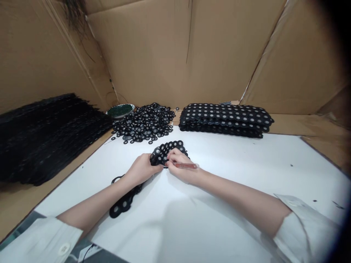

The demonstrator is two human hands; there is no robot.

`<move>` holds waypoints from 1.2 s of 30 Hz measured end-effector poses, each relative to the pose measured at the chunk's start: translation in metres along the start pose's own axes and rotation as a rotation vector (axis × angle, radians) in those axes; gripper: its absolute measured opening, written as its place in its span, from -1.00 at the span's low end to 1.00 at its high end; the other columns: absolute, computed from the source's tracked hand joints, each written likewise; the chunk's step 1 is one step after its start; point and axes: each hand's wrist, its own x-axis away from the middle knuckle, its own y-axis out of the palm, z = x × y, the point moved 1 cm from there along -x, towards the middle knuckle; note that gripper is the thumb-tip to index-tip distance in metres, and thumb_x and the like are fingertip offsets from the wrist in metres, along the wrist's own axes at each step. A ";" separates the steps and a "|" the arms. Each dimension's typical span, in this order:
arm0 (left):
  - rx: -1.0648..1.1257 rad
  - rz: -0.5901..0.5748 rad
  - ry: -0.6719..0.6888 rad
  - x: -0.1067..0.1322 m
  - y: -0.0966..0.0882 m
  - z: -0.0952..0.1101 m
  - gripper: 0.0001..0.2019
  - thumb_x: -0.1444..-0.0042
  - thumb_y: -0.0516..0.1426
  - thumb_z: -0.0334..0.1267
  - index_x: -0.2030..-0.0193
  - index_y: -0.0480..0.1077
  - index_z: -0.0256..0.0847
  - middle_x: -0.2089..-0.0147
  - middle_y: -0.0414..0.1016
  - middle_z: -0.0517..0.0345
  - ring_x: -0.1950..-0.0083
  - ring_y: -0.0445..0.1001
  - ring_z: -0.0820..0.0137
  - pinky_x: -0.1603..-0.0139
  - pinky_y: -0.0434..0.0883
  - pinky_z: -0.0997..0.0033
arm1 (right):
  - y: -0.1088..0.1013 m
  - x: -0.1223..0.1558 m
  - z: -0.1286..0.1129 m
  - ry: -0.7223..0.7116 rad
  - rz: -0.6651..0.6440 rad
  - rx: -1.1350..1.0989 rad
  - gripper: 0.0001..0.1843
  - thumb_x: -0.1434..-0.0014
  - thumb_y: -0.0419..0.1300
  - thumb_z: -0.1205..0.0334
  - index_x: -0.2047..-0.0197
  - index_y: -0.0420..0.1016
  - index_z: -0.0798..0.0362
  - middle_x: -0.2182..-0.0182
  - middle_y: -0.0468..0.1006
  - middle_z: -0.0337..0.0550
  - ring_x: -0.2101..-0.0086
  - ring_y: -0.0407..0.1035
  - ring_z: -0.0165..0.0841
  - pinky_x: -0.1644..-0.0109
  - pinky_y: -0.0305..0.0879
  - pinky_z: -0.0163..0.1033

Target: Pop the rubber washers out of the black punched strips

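My left hand [142, 168] pinches the near edge of a black piece made of joined rings with pale grey centres [171, 146]. Part of this piece hangs out below my left wrist, where a strip of rings [120, 206] lies on the white board. My right hand [179, 166] is closed around a slim tool with a see-through reddish handle [186, 166], its front end at the piece's edge beside my left thumb. The tool's tip is too small to make out. Both hands meet at the middle of the board, almost touching.
Behind my hands lies a heap of loose black rings [145, 122], with a shallow dish of dark green bits [120, 110] at its left. Stacked ring panels [225, 118] stand back right. Black strands [49, 138] fill the left side. Cardboard walls [170, 54] enclose the white board [233, 157].
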 end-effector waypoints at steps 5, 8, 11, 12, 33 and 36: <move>0.082 -0.096 -0.041 0.005 0.003 0.000 -0.81 0.19 0.10 -0.13 0.55 0.31 -0.23 0.57 0.29 0.24 0.48 0.24 0.41 0.52 0.14 0.49 | 0.002 0.000 -0.007 0.100 0.037 0.033 -0.75 -0.08 -0.05 0.26 0.61 0.16 0.07 0.32 0.25 -0.19 0.32 0.24 -0.45 0.20 0.19 -0.28; 0.123 -0.150 -0.037 0.003 -0.001 0.001 -0.77 0.22 0.12 -0.09 0.55 0.32 -0.24 0.59 0.27 0.26 0.53 0.21 0.43 0.55 0.11 0.49 | 0.002 -0.002 -0.011 0.161 0.037 0.035 -0.74 -0.07 -0.05 0.27 0.63 0.17 0.07 0.33 0.26 -0.21 0.35 0.25 -0.45 0.24 0.20 -0.27; 0.068 -0.159 -0.023 -0.001 -0.009 0.002 -0.71 0.20 0.10 -0.01 0.61 0.27 -0.23 0.64 0.22 0.27 0.57 0.16 0.46 0.58 0.08 0.49 | -0.001 -0.002 -0.009 0.178 0.032 0.008 -0.73 -0.05 -0.04 0.28 0.65 0.20 0.08 0.33 0.29 -0.22 0.34 0.26 -0.44 0.23 0.20 -0.26; 0.036 -0.150 -0.025 -0.002 -0.011 0.002 -0.69 0.18 0.09 0.00 0.62 0.25 -0.23 0.65 0.20 0.27 0.58 0.15 0.46 0.58 0.07 0.48 | -0.002 -0.002 -0.008 0.168 0.025 -0.018 -0.73 -0.05 -0.04 0.28 0.65 0.22 0.08 0.33 0.30 -0.22 0.34 0.27 -0.44 0.23 0.20 -0.26; 0.364 -0.058 -0.147 -0.003 -0.003 0.003 -0.75 0.19 0.16 -0.16 0.39 0.42 -0.30 0.39 0.51 0.13 0.33 0.44 0.30 0.30 0.32 0.38 | -0.002 -0.005 -0.005 0.150 0.098 -0.005 -0.73 -0.11 -0.07 0.22 0.59 0.20 0.08 0.35 0.27 -0.22 0.36 0.22 -0.46 0.28 0.15 -0.30; 0.347 -0.110 -0.148 0.002 -0.007 0.009 -0.75 0.16 0.14 -0.14 0.38 0.42 -0.28 0.38 0.51 0.14 0.31 0.43 0.27 0.31 0.31 0.38 | -0.001 -0.007 -0.008 0.143 0.086 0.045 -0.73 -0.10 -0.07 0.24 0.60 0.16 0.08 0.37 0.25 -0.23 0.37 0.21 -0.47 0.29 0.13 -0.31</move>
